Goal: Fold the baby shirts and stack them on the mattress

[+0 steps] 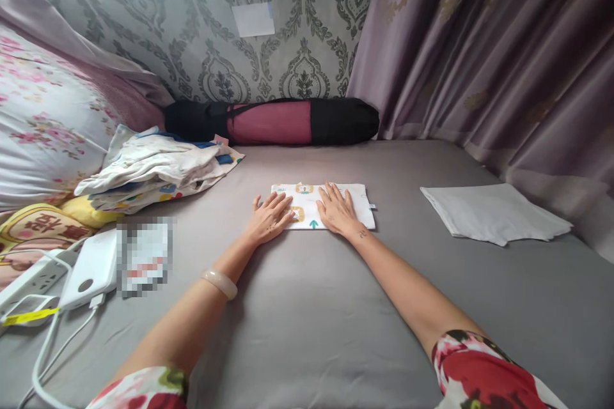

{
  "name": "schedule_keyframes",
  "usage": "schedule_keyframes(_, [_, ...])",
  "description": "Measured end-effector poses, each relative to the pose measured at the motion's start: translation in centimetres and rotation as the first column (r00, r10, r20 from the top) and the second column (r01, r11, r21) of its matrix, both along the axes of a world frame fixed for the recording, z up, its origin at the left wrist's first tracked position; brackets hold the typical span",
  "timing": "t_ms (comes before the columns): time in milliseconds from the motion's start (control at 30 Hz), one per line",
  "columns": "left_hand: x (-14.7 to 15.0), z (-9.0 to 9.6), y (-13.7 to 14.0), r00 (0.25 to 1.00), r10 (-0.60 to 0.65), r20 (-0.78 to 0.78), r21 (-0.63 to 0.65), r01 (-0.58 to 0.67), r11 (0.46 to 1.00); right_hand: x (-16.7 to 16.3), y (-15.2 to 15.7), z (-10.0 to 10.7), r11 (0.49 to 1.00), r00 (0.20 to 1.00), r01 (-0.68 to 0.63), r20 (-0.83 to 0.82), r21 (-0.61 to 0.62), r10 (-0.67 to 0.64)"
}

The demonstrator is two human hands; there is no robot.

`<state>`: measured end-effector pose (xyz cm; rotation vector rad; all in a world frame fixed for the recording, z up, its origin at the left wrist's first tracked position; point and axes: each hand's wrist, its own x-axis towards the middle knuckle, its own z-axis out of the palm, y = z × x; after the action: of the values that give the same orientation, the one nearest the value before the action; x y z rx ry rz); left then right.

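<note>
A folded white cloth (311,204) with yellow animal prints and green arrows lies flat on the grey sheet, a small tag sticking out at its right edge. My left hand (271,217) rests on the left part of it, palm down with the fingers spread. On the middle and right part lies my right hand (338,209), also flat, fingers apart. Both palms press on the cloth without gripping it. What is under the hands is hidden.
A pile of crumpled clothes (153,169) is at the left, a folded white cloth (494,212) at the right. A black and maroon bag (271,123) lies along the wall. A power bank (91,271), cables and a power strip (33,278) occupy the near left.
</note>
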<state>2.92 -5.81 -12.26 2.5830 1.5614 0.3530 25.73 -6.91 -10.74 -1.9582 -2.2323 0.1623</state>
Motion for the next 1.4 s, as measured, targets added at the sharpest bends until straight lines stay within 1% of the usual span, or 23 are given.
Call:
schedule_keyframes(200, [-0.1, 0.2, -0.1, 1.0, -0.015, -0.007, 0.0, 0.015, 1.0, -0.2, -0.2, -0.3, 0.999, 1.0, 0.007, 0.006, 0.045, -0.007])
schedule_keyframes(367, [0.0, 0.3, -0.2, 1.0, -0.003, -0.01, -0.008, 0.003, 1.0, 0.3, -0.2, -0.2, 0.999, 1.0, -0.006, -0.012, 0.047, 0.007])
schedule_keyframes(433, [0.0, 0.3, -0.2, 1.0, -0.002, -0.016, -0.006, 0.002, 1.0, 0.7, -0.3, -0.1, 0.998, 1.0, 0.012, -0.014, 0.066, -0.011])
schedule_keyframes(567, [0.1, 0.1, -0.1, 0.999, -0.005, -0.041, -0.013, 0.004, 1.0, 1.6, -0.5, -0.2, 0.989, 0.996, 0.091, -0.004, 0.119, -0.091])
schedule_keyframes(667, [0.0, -0.1, 0.0, 0.998, -0.01, -0.059, -0.026, 0.008, 1.0, 2.0, -0.4, -0.5, 0.988, 0.992, 0.129, -0.006, 0.08, -0.129])
schedule_keyframes(767, [0.0, 0.1, 0.1, 0.997, -0.018, -0.074, -0.034, 0.016, 0.999, 2.1, -0.4, -0.7, 0.99, 0.991, 0.136, -0.005, 0.04, -0.136])
schedule_keyframes(933, [0.9, 1.6, 0.2, 0.995, -0.029, -0.091, -0.013, 0.028, 1.0, 2.1, -0.3, -0.6, 0.991, 0.991, 0.13, -0.011, 0.028, -0.13])
schedule_keyframes(1033, [2.0, 2.4, 0.3, 0.997, 0.015, -0.072, 0.005, -0.015, 1.0, 2.3, -0.3, -0.3, 0.99, 0.991, 0.136, -0.016, 0.025, -0.136])
schedule_keyframes(1100, [2.8, 2.6, 0.6, 0.997, 0.061, -0.044, 0.027, -0.06, 0.998, 2.6, -0.3, 0.0, 0.986, 0.987, 0.162, 0.001, 0.044, -0.162])
schedule_keyframes(1200, [3.8, 2.5, 1.0, 0.995, 0.1, -0.02, 0.057, -0.099, 0.993, 3.1, -0.2, 0.2, 0.973, 0.975, 0.217, 0.034, 0.082, -0.22])
schedule_keyframes(1267, [4.2, 2.3, 1.3, 0.993, 0.112, -0.03, 0.052, -0.111, 0.993, 3.4, -0.1, 0.3, 0.965, 0.967, 0.247, 0.041, 0.088, -0.251])
schedule_keyframes(1400, [4.6, 1.7, 1.8, 0.99, 0.129, -0.059, 0.038, -0.127, 0.991, 3.8, -0.1, -0.1, 0.959, 0.96, 0.269, 0.051, 0.09, -0.274])
